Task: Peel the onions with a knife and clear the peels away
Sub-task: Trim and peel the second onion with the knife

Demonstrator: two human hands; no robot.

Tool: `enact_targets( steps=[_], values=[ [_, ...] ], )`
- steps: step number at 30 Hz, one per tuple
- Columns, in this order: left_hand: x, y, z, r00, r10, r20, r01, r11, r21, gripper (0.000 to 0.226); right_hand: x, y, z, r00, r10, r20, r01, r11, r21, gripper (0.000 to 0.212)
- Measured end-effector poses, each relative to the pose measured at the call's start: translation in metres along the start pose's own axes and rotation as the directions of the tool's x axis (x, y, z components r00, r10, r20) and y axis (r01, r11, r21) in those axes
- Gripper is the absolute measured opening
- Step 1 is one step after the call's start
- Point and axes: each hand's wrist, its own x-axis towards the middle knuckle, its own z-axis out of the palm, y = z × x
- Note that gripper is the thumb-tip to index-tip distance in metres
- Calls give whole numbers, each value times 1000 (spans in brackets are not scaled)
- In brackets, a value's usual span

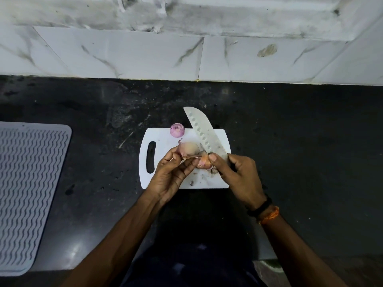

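1. Peeling in progress: left hand [172, 175] grips the onion [189, 149] above the white cutting board [163, 139], fingers curled round it at the board's centre.
2. Right hand [238, 175] is clamped on the knife [204, 131] handle, thumb pinning a loose peel [204, 162] near the blade heel; blade points toward 11 o'clock, off the board's far edge.
3. Second onion [177, 130], already peeled and purple, sits at the board's 12 o'clock edge, apart from the hands.
4. Handling guess: the onion is light, firm and round, and likely slick once bare. The dry skin is thin and brittle and probably tears into flakes. Best held around the middle, with the skin pulled from a cut end.
5. The knife looks stiff with a wide blade, awkward for small peeling work so close to the thumb.
6. Scraps [192, 182] lie on the board's 5 o'clock area, still to be cleared.
7. Hidden: the knife handle is fully covered by the right hand, and the onion's underside and root end are out of sight. Whether the edge touches the skin cannot be told.
8. Grey ribbed mat [31, 183] at 9 o'clock on the dark counter [93, 162], cut off by the frame.
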Motion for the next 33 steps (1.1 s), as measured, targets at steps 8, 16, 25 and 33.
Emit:
enact_targets(
  steps=[8, 16, 25, 33],
  values=[
    [6, -1, 2, 998, -10, -62, 0, 987, -162, 79, 1, 8, -13, 996, 75, -47, -71, 994, 79, 62],
    [6, 3, -6, 999, 31, -23, -31, 999, -27, 74, 26, 19, -10, 989, 96, 114, -63, 962, -265, 40],
    [2, 5, -2, 996, 73, -46, -65, 986, 155, 70, 32, 15, 7, 989, 42, 140, 22, 903, -428, 76],
    [-1, 0, 7, 982, 173, -75, -136, 926, 352, 48, 27, 12, 20, 998, 34, 60, 2, 854, -521, 71]
  ],
)
